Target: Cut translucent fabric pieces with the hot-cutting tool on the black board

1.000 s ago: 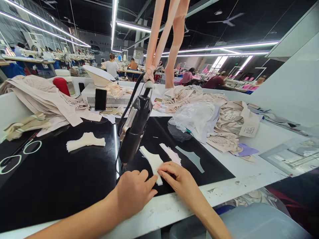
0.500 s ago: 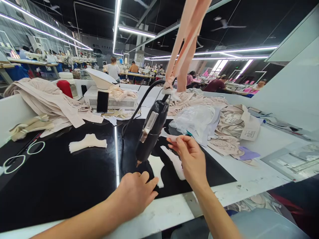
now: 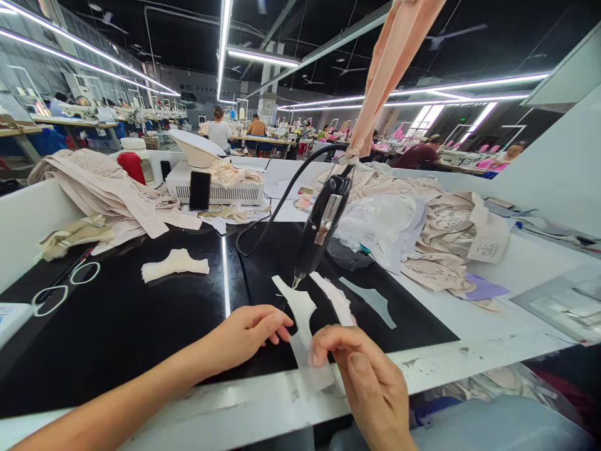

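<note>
My right hand (image 3: 359, 376) pinches the near end of a pale cut fabric piece (image 3: 297, 307) and lifts it off the black table mat (image 3: 141, 332). Just left of that piece, my left hand (image 3: 246, 332) rests on the mat with fingers stretched toward the fabric, holding nothing. A black hand tool (image 3: 322, 228) hangs from pink straps (image 3: 389, 69) with its tip just above the far end of the piece. Two more cut pieces (image 3: 335, 300) lie to the right.
A stack of cream pieces (image 3: 174, 264) and scissors (image 3: 61, 288) lie on the mat's left. Beige fabric piles (image 3: 94, 188), a white machine (image 3: 211, 181) with a phone, and lace heaps (image 3: 436, 232) crowd the back. Other people work at distant tables.
My right hand came back from beside the hanging tool to the table's front edge and took hold of the fabric piece. The tool swung right. My left hand slid slightly up.
</note>
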{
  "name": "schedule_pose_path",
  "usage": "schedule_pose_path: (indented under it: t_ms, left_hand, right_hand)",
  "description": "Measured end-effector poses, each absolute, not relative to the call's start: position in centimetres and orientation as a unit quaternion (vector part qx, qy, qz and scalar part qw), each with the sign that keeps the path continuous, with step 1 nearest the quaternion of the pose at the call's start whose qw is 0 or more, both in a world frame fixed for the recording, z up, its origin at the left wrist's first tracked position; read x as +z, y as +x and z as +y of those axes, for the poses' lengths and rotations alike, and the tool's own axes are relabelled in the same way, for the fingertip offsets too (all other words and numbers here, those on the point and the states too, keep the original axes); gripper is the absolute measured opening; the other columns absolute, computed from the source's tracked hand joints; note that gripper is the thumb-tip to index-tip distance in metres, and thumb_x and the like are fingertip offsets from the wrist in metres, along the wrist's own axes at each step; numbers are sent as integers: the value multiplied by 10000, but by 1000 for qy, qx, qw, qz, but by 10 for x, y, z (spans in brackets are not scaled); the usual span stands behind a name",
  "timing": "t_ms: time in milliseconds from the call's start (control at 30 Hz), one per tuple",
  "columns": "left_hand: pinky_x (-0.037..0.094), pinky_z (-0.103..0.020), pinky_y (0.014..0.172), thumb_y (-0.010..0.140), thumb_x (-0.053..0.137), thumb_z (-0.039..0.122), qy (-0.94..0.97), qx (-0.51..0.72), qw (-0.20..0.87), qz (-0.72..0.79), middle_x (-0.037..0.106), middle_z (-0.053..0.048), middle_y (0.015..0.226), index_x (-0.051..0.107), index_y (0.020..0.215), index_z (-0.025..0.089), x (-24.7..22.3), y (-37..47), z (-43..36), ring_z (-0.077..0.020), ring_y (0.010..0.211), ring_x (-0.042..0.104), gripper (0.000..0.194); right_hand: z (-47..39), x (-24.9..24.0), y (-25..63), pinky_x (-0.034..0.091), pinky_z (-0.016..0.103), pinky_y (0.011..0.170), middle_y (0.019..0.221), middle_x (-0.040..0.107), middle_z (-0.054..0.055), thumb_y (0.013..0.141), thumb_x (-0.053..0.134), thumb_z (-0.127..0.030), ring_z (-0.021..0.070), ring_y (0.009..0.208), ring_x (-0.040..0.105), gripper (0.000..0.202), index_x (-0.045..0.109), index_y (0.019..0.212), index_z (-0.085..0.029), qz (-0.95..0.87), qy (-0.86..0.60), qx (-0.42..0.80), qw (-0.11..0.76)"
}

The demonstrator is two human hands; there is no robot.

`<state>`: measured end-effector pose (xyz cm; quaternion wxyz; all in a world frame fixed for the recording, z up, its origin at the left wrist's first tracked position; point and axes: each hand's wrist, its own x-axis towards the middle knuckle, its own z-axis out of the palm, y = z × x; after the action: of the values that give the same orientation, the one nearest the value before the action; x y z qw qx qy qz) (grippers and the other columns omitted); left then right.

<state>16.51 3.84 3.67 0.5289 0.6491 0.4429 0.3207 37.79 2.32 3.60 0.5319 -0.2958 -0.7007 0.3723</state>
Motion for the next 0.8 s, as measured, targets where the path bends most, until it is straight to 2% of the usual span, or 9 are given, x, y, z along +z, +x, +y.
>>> schedule_pose_path:
  t_ms: [100, 167, 233, 267, 367, 500, 667, 800]
  left_hand:
    - [483, -277, 789, 928, 604, 524, 577, 349, 616, 406, 721, -62, 980, 728, 1022, 155, 41, 155, 33, -174, 878, 629, 400]
    - [459, -256, 753, 842, 734, 488, 541, 359, 645, 404, 711, -38, 892, 724, 945, 151, 44, 147, 27, -144, 796, 600, 352]
    - [438, -240, 713, 798, 789, 431, 513, 370, 651, 420, 695, -18, 817, 717, 892, 148, 46, 136, 22, -122, 737, 570, 307]
    - [430, -236, 698, 792, 795, 413, 506, 374, 646, 432, 689, -12, 796, 716, 879, 149, 46, 130, 21, -117, 721, 560, 290]
    - [411, -228, 662, 780, 795, 384, 503, 371, 623, 469, 671, 3, 752, 715, 862, 153, 49, 111, 16, -108, 687, 535, 258]
    - [386, -224, 631, 774, 771, 373, 504, 355, 597, 514, 651, 17, 731, 703, 831, 161, 55, 90, 10, -102, 666, 507, 230]
    - [343, -218, 591, 777, 726, 374, 499, 349, 570, 552, 641, 15, 752, 662, 805, 164, 61, 74, 2, -97, 658, 481, 222]
    - [270, -210, 532, 745, 718, 368, 486, 348, 560, 574, 541, 50, 662, 613, 775, 173, 60, 63, -1, -83, 596, 406, 224]
  right_hand:
    - [21, 34, 359, 488, 237, 620, 701, 655, 2, 1024, 491, -489, 142, 647, 613, 372, 711, 845, -249, -699, -305, 383, 521]
    - [19, 37, 346, 490, 216, 609, 702, 667, -4, 999, 553, -460, 130, 636, 611, 313, 714, 829, -252, -682, -339, 399, 511]
    - [16, 40, 336, 511, 209, 621, 777, 705, -2, 958, 621, -439, 126, 649, 624, 210, 718, 901, -262, -648, -383, 434, 495]
    - [16, 41, 332, 529, 217, 637, 845, 726, 7, 935, 648, -444, 130, 668, 637, 191, 715, 961, -266, -631, -401, 455, 484]
    - [16, 41, 323, 579, 266, 677, 962, 741, 46, 875, 682, -520, 162, 729, 676, 339, 698, 1090, -258, -609, -430, 506, 434]
    - [20, 36, 316, 597, 290, 679, 847, 724, 43, 811, 708, -590, 187, 737, 690, 412, 742, 1032, -243, -601, -461, 535, 374]
    - [23, 29, 305, 592, 260, 664, 794, 708, 31, 794, 731, -533, 177, 730, 686, 347, 750, 979, -240, -608, -457, 541, 359]
    - [22, 25, 291, 593, 251, 683, 802, 705, 28, 803, 722, -408, 171, 752, 687, 233, 736, 966, -242, -622, -421, 538, 382]
